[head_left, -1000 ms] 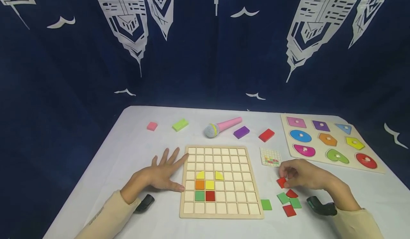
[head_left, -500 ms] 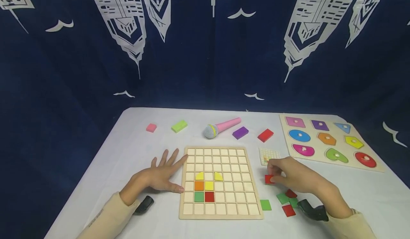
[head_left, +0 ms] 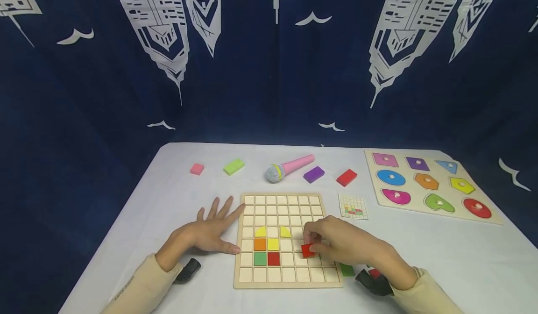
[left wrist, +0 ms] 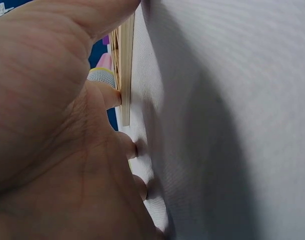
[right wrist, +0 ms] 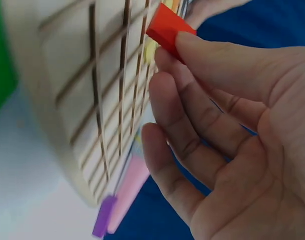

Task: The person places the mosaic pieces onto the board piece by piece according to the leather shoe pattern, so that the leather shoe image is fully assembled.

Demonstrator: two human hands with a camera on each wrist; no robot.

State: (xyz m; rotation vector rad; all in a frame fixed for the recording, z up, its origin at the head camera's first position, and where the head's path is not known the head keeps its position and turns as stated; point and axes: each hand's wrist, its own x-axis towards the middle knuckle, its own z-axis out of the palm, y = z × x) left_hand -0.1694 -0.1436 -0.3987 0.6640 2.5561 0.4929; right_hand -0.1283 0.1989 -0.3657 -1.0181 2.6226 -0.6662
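Between thumb and fingertips my right hand (head_left: pixel 342 240) pinches a red square tile (head_left: pixel 307 251), held over the right part of the wooden grid board (head_left: pixel 290 282). The right wrist view shows the red tile (right wrist: pixel 170 29) tilted above the cells. My left hand (head_left: pixel 212 232) lies with spread fingers on the white table, thumb and index finger at the board's left edge. In the board's cells sit two yellow curved pieces (head_left: pixel 260 232), an orange tile (head_left: pixel 260 244), a yellow tile (head_left: pixel 273 244), a green tile (head_left: pixel 260 259) and a dark red tile (head_left: pixel 273 259).
A small pattern card (head_left: pixel 353 207) lies right of the board, near a shape puzzle (head_left: pixel 424 197). Behind stand a toy microphone (head_left: pixel 290 167) and several coloured blocks, among them a purple block (head_left: pixel 314 174). My right forearm mostly hides loose tiles, a green tile (head_left: pixel 347 270) among them.
My right hand has carried the red tile leftward from the loose tiles, past the pattern card, to over the board. The left hand has stayed at the board's edge.
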